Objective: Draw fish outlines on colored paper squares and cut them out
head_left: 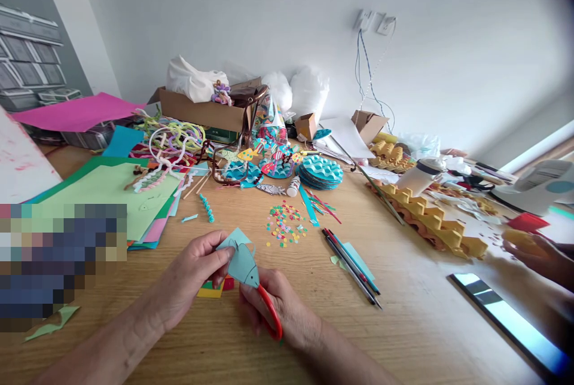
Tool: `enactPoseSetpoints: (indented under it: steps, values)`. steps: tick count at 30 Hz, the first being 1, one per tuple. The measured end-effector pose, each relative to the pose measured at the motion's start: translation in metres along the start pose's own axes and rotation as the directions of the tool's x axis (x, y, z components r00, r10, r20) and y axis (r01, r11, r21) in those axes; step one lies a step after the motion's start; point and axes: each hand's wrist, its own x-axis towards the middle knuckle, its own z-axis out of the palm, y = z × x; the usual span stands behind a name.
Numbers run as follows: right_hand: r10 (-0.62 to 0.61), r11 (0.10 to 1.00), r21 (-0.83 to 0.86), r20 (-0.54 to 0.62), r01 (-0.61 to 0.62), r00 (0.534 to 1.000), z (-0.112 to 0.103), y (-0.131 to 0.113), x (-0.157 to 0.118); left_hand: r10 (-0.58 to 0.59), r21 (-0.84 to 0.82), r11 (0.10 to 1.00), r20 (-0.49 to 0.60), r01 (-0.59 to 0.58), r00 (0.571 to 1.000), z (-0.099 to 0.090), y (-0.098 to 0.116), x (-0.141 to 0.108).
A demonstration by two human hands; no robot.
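Between thumb and fingers, my left hand (206,262) pinches a piece of light blue paper (242,264) with a fish drawn on it in dark lines. A strip at its edge curls away from the fish outline. My right hand (280,301) grips red-handled scissors (270,313) just below the paper. The scissor blades are hidden behind the paper and my fingers. Under my hands, small yellow, green and red paper pieces (210,290) lie on the wooden table (179,349).
Round confetti (286,223) is scattered ahead, with pens (352,268) to its right. Coloured sheets (107,193) lie left. Scalloped blue discs (320,171) are stacked behind. Egg cartons (426,217) and a phone (506,319) sit right, near another person's hand (533,253).
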Motion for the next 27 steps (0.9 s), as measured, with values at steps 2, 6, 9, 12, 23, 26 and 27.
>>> enactPoseSetpoints:
  steps: [2, 6, 9, 12, 23, 26, 27]
  values:
    - [0.000, 1.000, -0.004, -0.006, 0.000, 1.000, 0.0002, 0.0004, -0.0002, 0.000, -0.005, 1.000, -0.004, 0.000, 1.000, 0.0000, -0.0007, -0.0011]
    - [-0.002, 1.000, -0.014, -0.008, 0.002, 1.000, 0.0000, 0.0000, -0.0007, 0.005, -0.006, 1.000, -0.008, -0.005, 1.000, 0.0003, -0.0010, -0.0027]
    - [-0.022, 0.999, -0.028, -0.012, 0.022, 1.000, -0.0004, -0.0005, -0.0008, 0.009, -0.006, 1.000, -0.006, -0.009, 1.000, 0.0003, -0.0003, -0.0019]
    - [-0.058, 0.998, -0.034, -0.016, 0.057, 0.998, -0.0002, -0.0003, -0.0006, 0.007, -0.013, 1.000, -0.003, -0.007, 1.000, 0.0002, 0.0002, -0.0005]
    - [-0.035, 0.999, -0.022, -0.058, 0.034, 0.998, 0.0019, 0.0067, 0.0010, 0.022, -0.004, 1.000, -0.034, -0.022, 0.999, -0.0002, -0.0019, -0.0011]
    - [-0.038, 0.999, -0.021, -0.056, 0.037, 0.998, 0.0015, 0.0043, 0.0005, 0.025, 0.030, 0.999, -0.049, -0.024, 0.998, 0.0000, -0.0005, -0.0012]
    - [-0.043, 0.999, -0.022, -0.054, 0.042, 0.998, 0.0013, 0.0033, 0.0003, 0.026, 0.043, 0.999, -0.048, -0.024, 0.999, 0.0001, -0.0001, -0.0012]
